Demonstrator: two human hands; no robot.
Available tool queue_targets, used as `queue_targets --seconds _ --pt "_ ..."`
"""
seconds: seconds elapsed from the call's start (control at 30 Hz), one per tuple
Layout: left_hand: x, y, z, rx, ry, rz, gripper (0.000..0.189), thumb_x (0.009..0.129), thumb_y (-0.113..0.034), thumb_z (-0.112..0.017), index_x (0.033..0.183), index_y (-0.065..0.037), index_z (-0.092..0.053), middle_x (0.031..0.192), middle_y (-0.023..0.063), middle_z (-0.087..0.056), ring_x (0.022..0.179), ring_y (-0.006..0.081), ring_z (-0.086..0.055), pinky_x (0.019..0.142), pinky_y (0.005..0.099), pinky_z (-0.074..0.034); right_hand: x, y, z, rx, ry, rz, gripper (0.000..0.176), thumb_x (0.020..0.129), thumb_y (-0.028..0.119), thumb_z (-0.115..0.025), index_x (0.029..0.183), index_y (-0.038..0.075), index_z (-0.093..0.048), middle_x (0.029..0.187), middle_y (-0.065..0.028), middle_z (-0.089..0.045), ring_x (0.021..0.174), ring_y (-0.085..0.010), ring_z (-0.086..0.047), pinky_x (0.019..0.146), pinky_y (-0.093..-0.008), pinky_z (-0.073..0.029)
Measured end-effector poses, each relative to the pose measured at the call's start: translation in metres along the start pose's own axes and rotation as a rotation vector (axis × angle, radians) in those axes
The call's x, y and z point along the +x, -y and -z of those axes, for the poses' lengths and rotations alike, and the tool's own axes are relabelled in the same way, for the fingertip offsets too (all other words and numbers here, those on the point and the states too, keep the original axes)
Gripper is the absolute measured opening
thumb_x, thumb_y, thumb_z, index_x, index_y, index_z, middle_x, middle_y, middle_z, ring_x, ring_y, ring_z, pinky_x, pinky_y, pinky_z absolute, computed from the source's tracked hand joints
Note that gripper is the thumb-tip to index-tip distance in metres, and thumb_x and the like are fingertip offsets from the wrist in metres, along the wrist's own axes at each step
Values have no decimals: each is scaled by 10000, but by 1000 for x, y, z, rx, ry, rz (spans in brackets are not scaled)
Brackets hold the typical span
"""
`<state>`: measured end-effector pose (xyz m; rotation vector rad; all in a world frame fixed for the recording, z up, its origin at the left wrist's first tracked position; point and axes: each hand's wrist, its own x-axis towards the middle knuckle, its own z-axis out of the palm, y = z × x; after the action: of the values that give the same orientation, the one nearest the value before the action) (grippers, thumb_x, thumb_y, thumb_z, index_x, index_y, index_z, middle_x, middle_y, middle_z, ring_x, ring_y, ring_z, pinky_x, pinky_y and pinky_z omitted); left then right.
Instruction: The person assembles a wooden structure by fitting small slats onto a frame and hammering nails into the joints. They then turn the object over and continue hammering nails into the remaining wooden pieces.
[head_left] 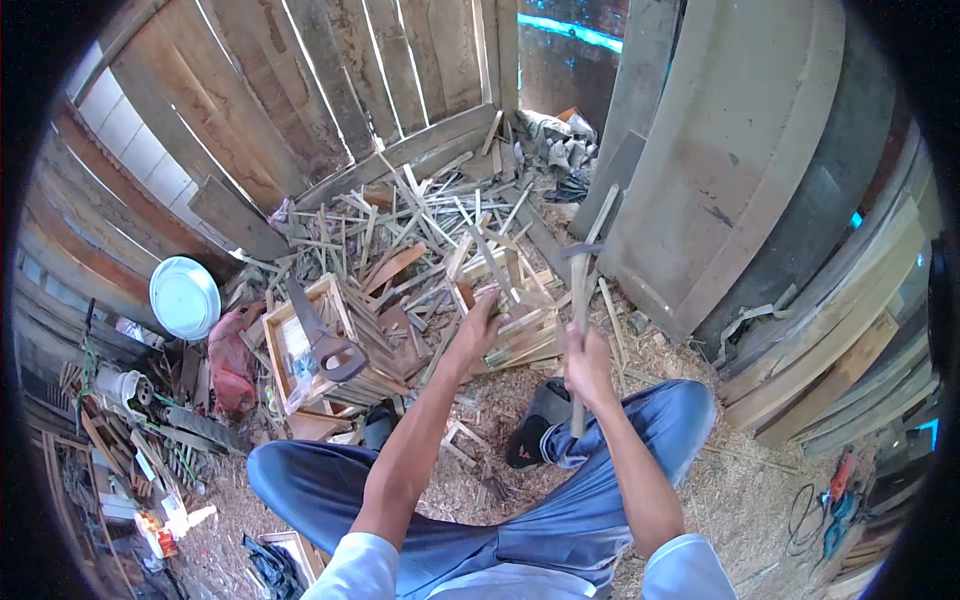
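Presently, just beyond your knees (672,415), your right hand (588,362) is wrapped around the handle of the hammer (578,290), while your left hand (480,325), fingers partly curled, meets the near left side of the wooden crate (530,340); a firm grip there cannot be confirmed. The step in hand appears to be hammering the crate, so the next move calls for steadying it, fingertips clear of the hammer head. Mind the saw (308,315) on the second crate (375,350) at left, the scrap wood (400,240) beyond, and the leaning panel (720,180) bounding the shavings-covered floor (740,490) at right.
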<state>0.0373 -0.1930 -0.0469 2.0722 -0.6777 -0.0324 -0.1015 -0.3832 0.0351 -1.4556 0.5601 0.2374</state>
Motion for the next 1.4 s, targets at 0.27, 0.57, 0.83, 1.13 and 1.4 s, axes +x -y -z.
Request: queue_targets --seconds 0.27,0.57,0.83,1.13,1.4 --pt "-4 -2 7 -43 29 58 526 924 -154 -618 1366 37 -408 1299 253 -536 1216 366 -527 1006 408 -417 -5 6 -10 -226 -14 24 263 1006 343 -484 1050 85 -456 582 -1 -423 413 -98 -424 344 -278 -363" --pt "-10 -15 16 -70 41 100 537 915 -175 -636 1361 30 -418 1266 252 -555 1200 370 -539 996 401 -428 -2 10 -14 -307 -98 144 326 1014 336 -465 1058 17 -519 599 -12 -474 422 -131 -467 361 -307 -410" --pt "-11 3 10 -41 3 14 534 912 -162 -638 1359 39 -425 1296 251 -543 1216 344 -534 1006 405 -415 12 5 -11 -331 -210 277 351 1006 298 -475 1016 -43 -560 663 -123 -575 509 -240 -585 504 -433 -454" --pt "-21 2 26 -76 38 120 520 906 -143 -626 1351 32 -422 1251 235 -562 1201 339 -535 1009 392 -407 11 11 -20 -349 -277 332 412 999 329 -478 1077 -68 -555 662 -172 -594 543 -286 -628 498 -421 -508" --pt "-23 6 31 -13 20 31 506 910 -140 -632 1340 28 -425 1224 276 -573 1169 388 -561 961 424 -446 18 1 -16 -455 -309 429 353 1021 335 -445 882 18 -513 565 -38 -492 434 -157 -505 404 -346 -433"
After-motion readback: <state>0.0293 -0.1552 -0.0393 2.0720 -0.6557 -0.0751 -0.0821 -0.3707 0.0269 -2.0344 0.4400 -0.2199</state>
